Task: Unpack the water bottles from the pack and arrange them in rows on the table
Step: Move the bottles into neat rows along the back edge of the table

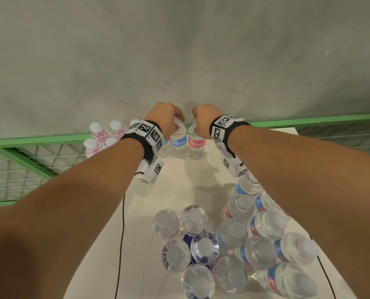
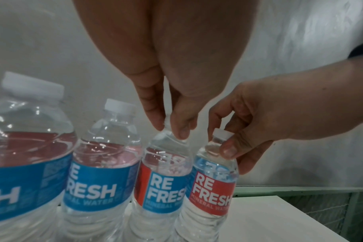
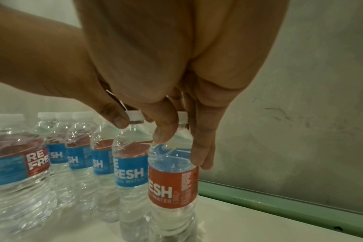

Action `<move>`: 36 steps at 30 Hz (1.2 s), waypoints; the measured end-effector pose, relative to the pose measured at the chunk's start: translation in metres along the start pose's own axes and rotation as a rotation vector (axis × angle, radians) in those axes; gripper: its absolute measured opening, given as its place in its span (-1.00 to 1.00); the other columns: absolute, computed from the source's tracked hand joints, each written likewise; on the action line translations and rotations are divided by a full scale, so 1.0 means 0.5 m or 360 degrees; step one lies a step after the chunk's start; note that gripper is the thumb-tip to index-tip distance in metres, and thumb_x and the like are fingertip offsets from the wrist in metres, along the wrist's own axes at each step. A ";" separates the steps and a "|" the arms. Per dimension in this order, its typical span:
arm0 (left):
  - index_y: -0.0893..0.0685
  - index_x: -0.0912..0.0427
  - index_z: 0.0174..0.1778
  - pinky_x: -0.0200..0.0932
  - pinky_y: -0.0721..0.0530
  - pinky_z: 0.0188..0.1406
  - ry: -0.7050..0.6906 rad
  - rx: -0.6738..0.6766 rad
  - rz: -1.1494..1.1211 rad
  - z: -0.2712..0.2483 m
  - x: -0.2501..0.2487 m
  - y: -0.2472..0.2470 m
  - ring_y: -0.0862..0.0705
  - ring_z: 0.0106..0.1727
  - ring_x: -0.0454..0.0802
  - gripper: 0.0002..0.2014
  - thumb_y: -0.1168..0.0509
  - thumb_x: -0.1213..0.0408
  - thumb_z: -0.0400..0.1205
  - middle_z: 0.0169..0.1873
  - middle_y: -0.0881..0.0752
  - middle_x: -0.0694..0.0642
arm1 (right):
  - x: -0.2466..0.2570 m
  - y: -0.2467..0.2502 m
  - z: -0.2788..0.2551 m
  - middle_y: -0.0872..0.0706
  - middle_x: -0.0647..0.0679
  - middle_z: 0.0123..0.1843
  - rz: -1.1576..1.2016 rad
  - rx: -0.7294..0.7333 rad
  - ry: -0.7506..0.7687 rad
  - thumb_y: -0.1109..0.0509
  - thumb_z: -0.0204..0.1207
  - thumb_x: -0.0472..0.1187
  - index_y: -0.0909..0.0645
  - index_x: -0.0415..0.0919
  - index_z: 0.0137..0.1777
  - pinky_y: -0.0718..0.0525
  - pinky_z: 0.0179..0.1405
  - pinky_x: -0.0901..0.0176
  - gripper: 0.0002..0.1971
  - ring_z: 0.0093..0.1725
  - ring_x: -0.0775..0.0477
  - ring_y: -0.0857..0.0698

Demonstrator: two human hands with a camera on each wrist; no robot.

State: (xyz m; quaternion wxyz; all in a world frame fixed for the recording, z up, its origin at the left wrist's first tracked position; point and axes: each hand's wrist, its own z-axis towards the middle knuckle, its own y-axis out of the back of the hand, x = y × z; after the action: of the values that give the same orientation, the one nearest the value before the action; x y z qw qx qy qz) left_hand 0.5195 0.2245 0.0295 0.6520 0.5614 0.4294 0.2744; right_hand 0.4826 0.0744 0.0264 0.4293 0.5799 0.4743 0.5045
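Two hands | left hand (image 1: pixel 165 117) fingers pinch blue-label bottle (image 1: pixel 178 141) neck; right hand (image 1: pixel 204 117) fingers pinch red-label bottle (image 1: pixel 196 143) neck

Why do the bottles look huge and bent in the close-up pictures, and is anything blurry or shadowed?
Left wrist view: the very wide lens swells the nearest bottle at the frame edge, and its cap is soft. Right wrist view: dim and grainy, with the right hand a dark mass. Head view: even light, soft hand shadows on the white table, and the near bottles are blurred.
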 end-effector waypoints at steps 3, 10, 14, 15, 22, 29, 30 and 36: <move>-0.77 -0.02 0.15 -0.13 -0.53 0.10 -0.0021 0.0000 0.0002 0.001 0.000 0.000 -0.57 0.23 0.14 -0.69 -0.38 0.42 0.56 0.01 -0.75 0.15 | -0.001 0.002 -0.001 -0.66 -0.22 -0.01 0.0006 0.0004 -0.0016 -0.38 0.49 -0.26 -0.61 -0.28 0.08 -0.48 -0.26 0.20 -0.80 -0.20 -0.21 -0.58; -0.63 0.08 0.36 -0.02 -0.61 0.18 -0.0014 0.0025 0.0158 0.015 -0.003 -0.016 -0.65 0.23 0.21 -0.60 -0.43 0.24 0.58 0.21 -0.68 0.23 | 0.002 0.005 -0.005 -0.67 -0.23 0.03 0.0008 0.0016 -0.0031 -0.38 0.49 -0.28 -0.61 -0.27 0.10 -0.47 -0.26 0.21 -0.80 -0.20 -0.19 -0.57; -0.67 0.06 0.32 -0.08 -0.58 0.06 -0.0033 0.0042 0.0200 0.019 0.002 -0.023 -0.65 0.19 0.23 -0.63 -0.44 0.31 0.58 0.16 -0.70 0.24 | 0.006 0.003 -0.005 -0.68 -0.23 0.03 -0.0014 0.0029 -0.0011 -0.38 0.48 -0.30 -0.60 -0.27 0.11 -0.48 -0.25 0.20 -0.79 -0.18 -0.19 -0.58; -0.68 0.04 0.31 -0.09 -0.57 0.05 -0.0033 0.0048 0.0194 0.019 0.003 -0.024 -0.65 0.18 0.23 -0.63 -0.44 0.32 0.57 0.15 -0.70 0.23 | 0.006 0.002 -0.005 -0.68 -0.23 0.04 -0.0018 0.0026 -0.0010 -0.38 0.47 -0.29 -0.61 -0.27 0.11 -0.49 -0.24 0.20 -0.78 -0.16 -0.21 -0.60; -0.60 0.04 0.38 -0.01 -0.54 0.31 -0.0136 -0.0107 -0.0021 -0.045 -0.011 0.018 -0.57 0.29 0.13 -0.47 -0.52 0.24 0.48 0.27 -0.64 0.10 | 0.001 0.001 -0.006 -0.67 -0.24 0.02 -0.0010 0.0025 -0.0009 -0.36 0.48 -0.30 -0.60 -0.29 0.11 -0.51 -0.25 0.19 -0.78 -0.20 -0.19 -0.57; -0.69 -0.19 0.10 -0.27 -0.66 -0.09 -0.0270 0.0384 -0.0387 -0.319 -0.026 0.079 -0.65 -0.08 -0.28 -0.71 -0.50 0.01 0.48 -0.03 -0.67 -0.26 | 0.000 0.007 -0.007 -0.55 -0.19 -0.09 -0.0018 0.0039 -0.0015 -0.39 0.46 -0.26 -0.57 -0.26 0.00 -0.50 -0.23 0.20 -0.85 -0.21 -0.23 -0.56; -0.64 -0.25 0.14 -0.31 -0.64 -0.06 -0.0267 0.0487 -0.0356 -0.357 -0.023 0.073 -0.62 -0.03 -0.31 -0.67 -0.48 -0.06 0.48 0.03 -0.63 -0.30 | 0.000 0.008 -0.007 -0.56 -0.18 -0.10 -0.0013 0.0044 -0.0016 -0.39 0.46 -0.25 -0.55 -0.24 -0.03 -0.50 -0.24 0.20 -0.87 -0.21 -0.22 -0.57; -0.57 -0.31 0.21 -0.39 -0.57 0.06 -0.0203 0.0525 -0.0390 -0.483 -0.011 -0.018 -0.57 0.10 -0.35 -0.58 -0.43 0.16 0.48 0.20 -0.51 -0.39 | 0.010 0.015 -0.011 -0.54 -0.13 -0.20 -0.0122 0.0052 0.0004 -0.42 0.50 -0.13 -0.54 -0.24 -0.08 -0.49 -0.42 0.19 -0.81 -0.24 -0.17 -0.59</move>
State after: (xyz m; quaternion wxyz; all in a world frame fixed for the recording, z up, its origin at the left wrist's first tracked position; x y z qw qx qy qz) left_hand 0.3061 0.3379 0.0218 0.6055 0.6205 0.4914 0.0830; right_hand 0.4782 0.0780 0.0354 0.4382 0.5675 0.5049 0.4806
